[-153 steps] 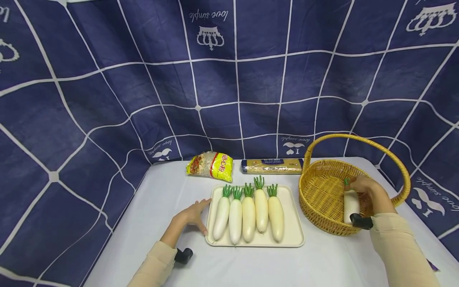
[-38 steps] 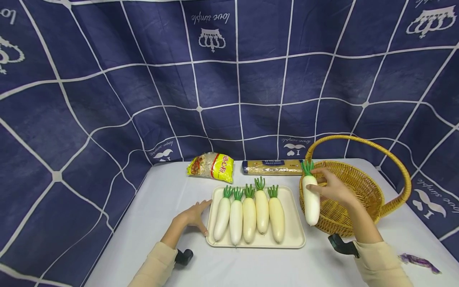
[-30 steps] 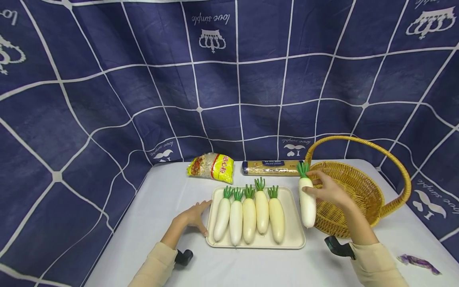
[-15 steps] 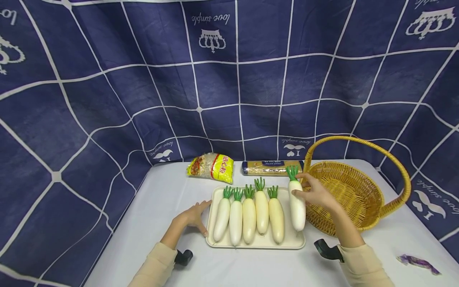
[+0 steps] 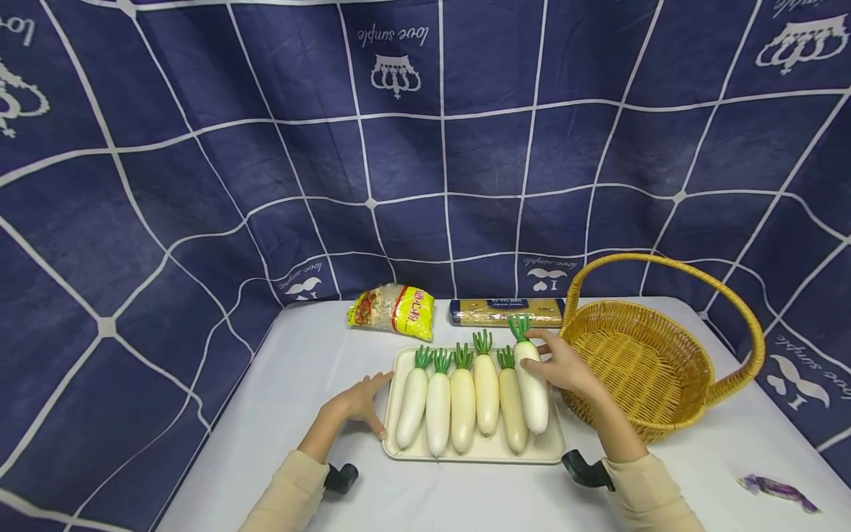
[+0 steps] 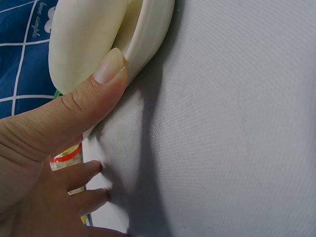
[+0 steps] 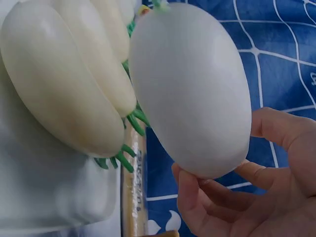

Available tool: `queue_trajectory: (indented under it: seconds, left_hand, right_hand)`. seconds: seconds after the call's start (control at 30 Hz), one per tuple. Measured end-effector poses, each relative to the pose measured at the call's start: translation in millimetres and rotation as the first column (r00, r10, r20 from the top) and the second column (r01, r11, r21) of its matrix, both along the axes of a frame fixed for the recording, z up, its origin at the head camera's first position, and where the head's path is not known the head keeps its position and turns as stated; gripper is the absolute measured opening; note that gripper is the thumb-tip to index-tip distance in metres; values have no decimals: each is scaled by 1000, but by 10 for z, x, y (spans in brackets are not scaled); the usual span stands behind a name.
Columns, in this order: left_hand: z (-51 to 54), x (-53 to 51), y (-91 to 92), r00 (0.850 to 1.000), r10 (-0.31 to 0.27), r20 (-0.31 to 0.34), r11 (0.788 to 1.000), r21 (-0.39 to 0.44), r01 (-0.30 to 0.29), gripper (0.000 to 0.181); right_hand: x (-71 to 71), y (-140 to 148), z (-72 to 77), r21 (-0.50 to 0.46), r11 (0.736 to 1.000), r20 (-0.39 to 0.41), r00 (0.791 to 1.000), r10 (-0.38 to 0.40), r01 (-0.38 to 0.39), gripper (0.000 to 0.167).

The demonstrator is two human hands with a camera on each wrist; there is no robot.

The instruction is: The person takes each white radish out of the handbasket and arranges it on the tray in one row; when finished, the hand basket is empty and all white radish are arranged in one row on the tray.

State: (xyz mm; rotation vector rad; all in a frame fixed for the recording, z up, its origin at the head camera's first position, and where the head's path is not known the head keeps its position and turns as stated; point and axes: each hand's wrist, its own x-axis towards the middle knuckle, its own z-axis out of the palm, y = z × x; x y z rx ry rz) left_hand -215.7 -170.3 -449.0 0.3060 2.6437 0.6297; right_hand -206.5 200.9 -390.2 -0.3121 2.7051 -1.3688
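A white daikon radish (image 5: 532, 388) with a green leaf stub hangs over the right part of the cream tray (image 5: 550, 443). My right hand (image 5: 564, 364) grips it near its leafy end; the right wrist view shows thumb and fingers around this radish (image 7: 190, 94). Several more radishes lie side by side on the tray, the nearest being a cream-coloured radish (image 5: 513, 410). At the tray's left edge, my left hand (image 5: 357, 405) rests with fingers spread. In the left wrist view its thumb (image 6: 94, 91) touches the tray rim beside a radish (image 6: 84, 39).
A wicker basket (image 5: 638, 432) with a tall handle stands right of the tray. Behind the tray lie a yellow food bag (image 5: 392, 309) and a pack of noodles (image 5: 505, 312). A crumpled purple wrapper (image 5: 778, 492) lies at the front right. A blue checked cloth (image 5: 479, 162) hangs behind.
My right hand has lifted the white radish out of the basket and carried it left, over the tray beside the rightmost radish. The left hand has stayed at the tray's edge.
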Motion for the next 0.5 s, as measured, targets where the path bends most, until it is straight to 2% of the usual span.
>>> queue_trajectory:
  seconds: [0.2,0.37,0.5]
  left_hand:
    - [-7,-7,2,1000,0,-2,1000,-8,0,112]
    - [-14,-12,-2,1000,1,-1,1000,-4,-1,113]
    - [-9,-12,-1,1000,5,4,1000,-4,-5,113]
  right_hand:
    - [-3,-114,-56,170,984,-111,993,-43,62,53]
    - [7,-234,-120,303,946,-192,980,-54,111,54]
    - [7,-314,-180,404,904,-213,975,-57,141,55]
